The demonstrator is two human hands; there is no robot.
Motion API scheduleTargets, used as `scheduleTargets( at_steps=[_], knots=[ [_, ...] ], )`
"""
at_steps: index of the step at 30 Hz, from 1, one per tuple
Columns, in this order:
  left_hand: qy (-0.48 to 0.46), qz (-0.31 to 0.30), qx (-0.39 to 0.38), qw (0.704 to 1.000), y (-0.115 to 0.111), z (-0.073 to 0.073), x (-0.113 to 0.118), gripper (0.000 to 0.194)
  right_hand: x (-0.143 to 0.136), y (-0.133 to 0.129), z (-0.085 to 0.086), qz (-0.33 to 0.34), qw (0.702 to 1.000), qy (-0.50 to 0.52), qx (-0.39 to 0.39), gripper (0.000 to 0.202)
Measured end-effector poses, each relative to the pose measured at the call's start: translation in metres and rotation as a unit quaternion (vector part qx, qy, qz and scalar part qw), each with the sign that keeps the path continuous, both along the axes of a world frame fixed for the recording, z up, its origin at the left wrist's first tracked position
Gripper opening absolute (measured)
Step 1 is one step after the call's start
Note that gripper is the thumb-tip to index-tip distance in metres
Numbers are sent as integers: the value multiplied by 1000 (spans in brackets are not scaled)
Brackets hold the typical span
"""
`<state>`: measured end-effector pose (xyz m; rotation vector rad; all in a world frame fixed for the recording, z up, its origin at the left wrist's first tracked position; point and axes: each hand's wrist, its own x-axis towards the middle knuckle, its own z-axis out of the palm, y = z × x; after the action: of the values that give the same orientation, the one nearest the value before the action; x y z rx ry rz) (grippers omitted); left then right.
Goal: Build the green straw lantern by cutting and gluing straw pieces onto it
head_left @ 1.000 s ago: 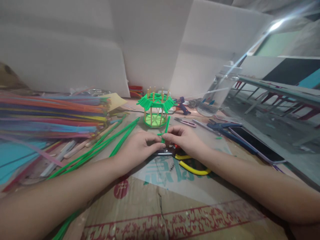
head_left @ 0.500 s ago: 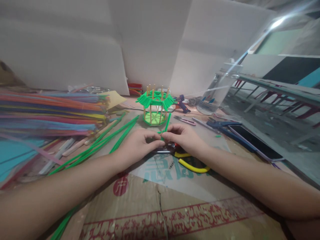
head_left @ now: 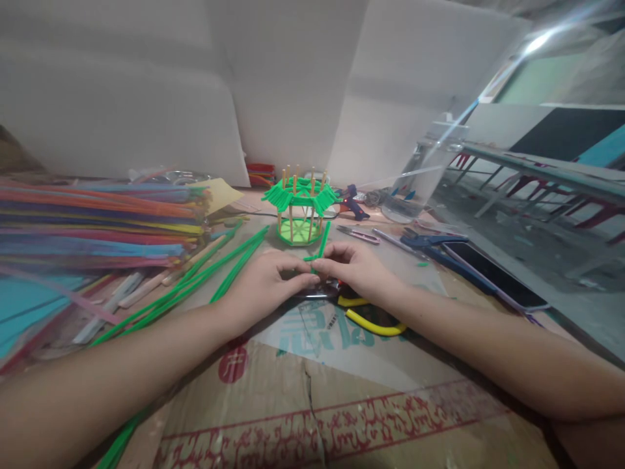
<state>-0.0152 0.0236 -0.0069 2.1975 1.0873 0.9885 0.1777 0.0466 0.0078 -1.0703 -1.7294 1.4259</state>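
Note:
Both hands meet at the centre, over the yellow-handled scissors (head_left: 375, 324). Between their fingertips is a green pipe cleaner piece (head_left: 324, 240), one part sticking up and a short part pointing left. My right hand (head_left: 352, 266) pinches it between thumb and forefinger. My left hand (head_left: 280, 279) is closed round its lower end, which the fingers partly hide. Just behind the hands stands a small green pavilion model (head_left: 299, 203) with wooden stick posts, a jagged green roof and a round light-green base. Long green pipe cleaners (head_left: 195, 286) lie beside my left hand and under the forearm.
Bundles of coloured pipe cleaners (head_left: 97, 218) fill the left side. Behind the model's right side is a glue gun (head_left: 354, 203). Small snips (head_left: 359, 235), a pen (head_left: 393, 241), blue-handled pliers (head_left: 439, 251) and a phone (head_left: 495, 273) lie on the right. A clear container (head_left: 415, 182) stands behind them.
The view has shifted slightly, so everything sits a little further left. Both hands keep nearly the same pose, and the short left-pointing part of the green piece shows more clearly.

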Motion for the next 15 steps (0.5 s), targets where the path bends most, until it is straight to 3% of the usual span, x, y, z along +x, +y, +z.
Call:
scheduleTargets(
  at_steps=[15],
  knots=[
    [55, 0, 19, 998, -1, 3, 1, 24, 2, -1, -5, -24, 994, -49, 93, 31]
  ],
)
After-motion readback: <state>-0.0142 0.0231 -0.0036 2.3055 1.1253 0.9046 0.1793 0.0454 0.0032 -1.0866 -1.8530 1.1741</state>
